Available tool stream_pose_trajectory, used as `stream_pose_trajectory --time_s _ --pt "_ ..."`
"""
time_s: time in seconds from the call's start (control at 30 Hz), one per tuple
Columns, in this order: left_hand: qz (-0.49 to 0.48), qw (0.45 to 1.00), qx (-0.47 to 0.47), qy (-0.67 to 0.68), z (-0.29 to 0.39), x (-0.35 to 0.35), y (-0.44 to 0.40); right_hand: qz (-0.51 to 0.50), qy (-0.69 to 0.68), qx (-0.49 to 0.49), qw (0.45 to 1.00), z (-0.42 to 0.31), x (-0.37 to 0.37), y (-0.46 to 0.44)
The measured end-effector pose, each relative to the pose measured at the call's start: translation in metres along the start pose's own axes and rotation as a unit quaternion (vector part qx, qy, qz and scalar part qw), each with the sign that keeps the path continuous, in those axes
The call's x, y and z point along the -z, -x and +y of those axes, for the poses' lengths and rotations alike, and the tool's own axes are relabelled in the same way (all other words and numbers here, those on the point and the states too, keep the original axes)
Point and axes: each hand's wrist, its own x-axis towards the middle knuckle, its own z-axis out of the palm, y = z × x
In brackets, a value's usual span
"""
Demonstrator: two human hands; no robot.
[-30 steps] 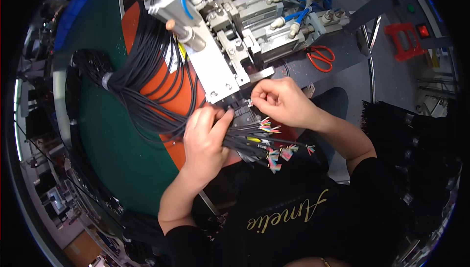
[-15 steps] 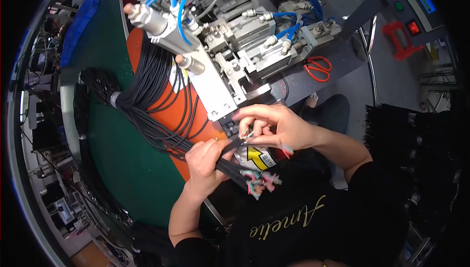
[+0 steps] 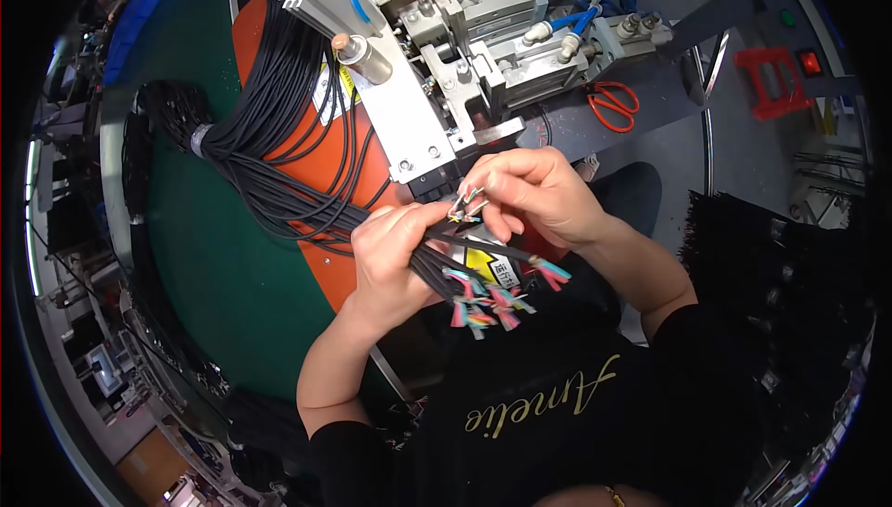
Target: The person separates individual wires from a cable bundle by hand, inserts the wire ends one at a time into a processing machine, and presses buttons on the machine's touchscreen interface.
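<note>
My left hand (image 3: pixel 388 251) is closed around several black cables (image 3: pixel 437 270), whose stripped ends fan out below it in red, white and light blue wires (image 3: pixel 492 304). One cable end sticks up at my left thumb, with thin coloured wires (image 3: pixel 467 207) splayed out of it. My right hand (image 3: pixel 544 196) pinches at these thin wires with thumb and index finger, the other fingers curled. Both hands are just in front of a metal machine (image 3: pixel 446 70) with cylinders and blue air hoses. A yellow arrow label (image 3: pixel 481 263) shows partly behind the cables.
A large bundle of black cables (image 3: pixel 279 117) runs over an orange surface (image 3: pixel 321 270) and a green mat (image 3: pixel 195 256) on the left. Red-handled scissors (image 3: pixel 613 105) lie right of the machine. A red plastic frame (image 3: pixel 773 84) is farther right, above dark hanging cables (image 3: pixel 753 275).
Both hands have moved slightly up in view with the cables. My right index finger has drawn in to the splayed wires, and another cable's coloured end now shows clearly below my right hand.
</note>
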Motion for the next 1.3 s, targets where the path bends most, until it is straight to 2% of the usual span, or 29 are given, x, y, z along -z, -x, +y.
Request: stream_pose_trajectory --time_s 0.03,0.13,0.17,0.27,0.3,0.4,0.43,0.47,0.57,0.67,0.7,0.73,0.8,0.9,1.0,1.1,1.3 --pt "-0.043 0.999 0.030 0.015 -0.003 0.005 0.000 -0.006 -0.029 0.002 1.000 0.003 0.000 -0.001" --pt "-0.117 0.985 0.033 0.122 -0.016 0.015 0.001 -0.062 0.073 0.058 0.994 0.002 -0.007 -0.004" --pt "-0.124 0.987 0.014 0.102 -0.015 0.015 0.000 -0.053 0.131 0.096 0.985 0.002 -0.010 -0.005" --pt "-0.045 0.998 -0.043 -0.005 -0.002 0.005 -0.005 0.001 0.299 0.164 0.940 -0.002 -0.009 0.002" --pt "-0.032 0.993 -0.090 -0.072 -0.001 0.002 -0.001 0.047 0.232 0.155 0.959 0.007 -0.012 0.002" --pt "-0.042 0.972 -0.057 -0.222 0.015 -0.008 0.006 0.118 0.180 0.184 0.959 0.021 -0.023 0.004" --pt "-0.030 0.978 -0.054 -0.200 0.016 -0.009 0.006 0.129 0.345 0.273 0.889 0.021 -0.023 0.005" --pt "-0.016 0.982 -0.052 -0.180 0.016 -0.010 0.004 0.137 0.452 0.347 0.810 0.022 -0.023 0.004" --pt "-0.013 0.987 -0.040 -0.156 0.016 -0.010 0.003 0.091 0.548 0.376 0.742 0.040 -0.022 0.009" --pt "-0.021 0.988 -0.039 -0.145 0.012 -0.012 0.003 0.088 0.429 0.303 0.847 0.021 -0.018 0.012" --pt "-0.024 0.989 -0.040 -0.142 0.013 -0.011 0.001 0.052 0.357 0.236 0.902 0.014 -0.011 0.011" --pt "-0.026 0.989 -0.043 -0.140 0.014 -0.010 -0.001 0.053 0.132 0.122 0.982 0.010 -0.013 0.010" --pt "-0.031 0.990 -0.044 -0.132 0.013 -0.011 -0.002 0.001 0.048 0.041 0.998 0.002 -0.005 0.007" --pt "-0.044 0.993 -0.032 -0.106 0.011 -0.010 -0.002 -0.008 0.029 -0.024 0.999 -0.001 -0.001 0.008" --pt "-0.051 0.998 -0.023 -0.043 0.007 -0.007 -0.005 -0.002 0.126 -0.012 0.992 -0.010 -0.004 0.008" --pt "-0.075 0.997 -0.029 0.002 0.002 -0.003 -0.007 -0.010 0.107 0.076 0.991 0.005 -0.001 0.006" --pt "-0.106 0.994 -0.012 0.000 0.000 -0.004 -0.006 -0.002 0.128 0.039 0.991 -0.001 0.001 0.008"
